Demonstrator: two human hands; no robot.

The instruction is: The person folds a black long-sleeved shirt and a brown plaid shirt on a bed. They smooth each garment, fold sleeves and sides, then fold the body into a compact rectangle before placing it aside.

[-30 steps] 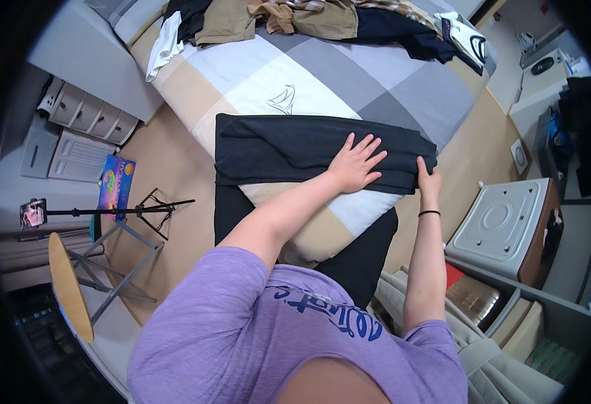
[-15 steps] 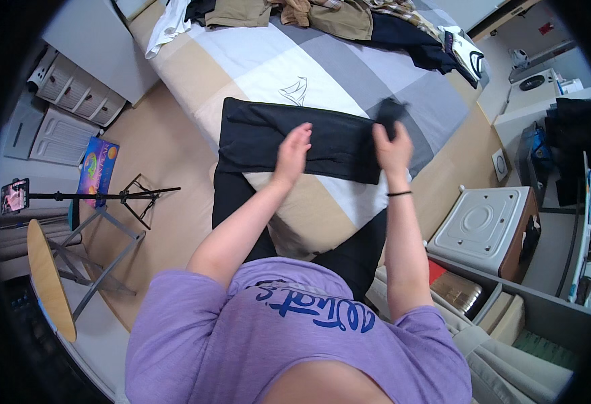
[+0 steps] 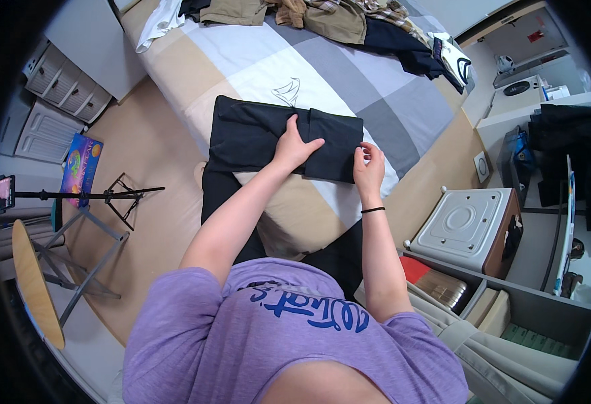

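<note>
Left-hand grip [image 3: 293,149] wide, thumb spread from fingers, laid on folded black garment [image 3: 241,135] at centre of frame. Right-hand grip [image 3: 369,168] at garment's right edge, fingers curled; cannot tell whether cloth is pinched. Garment lies on checked bedspread [image 3: 225,71], right part doubled over. Other clothes [image 3: 339,25] along top of frame; tripod [image 3: 109,196] at left.

Lettering noted: dark blue script [image 3: 312,311] across the front of the purple shirt [image 3: 268,353], and printed capitals [image 3: 85,170] along the blue multicoloured box [image 3: 80,161] standing at left.
</note>
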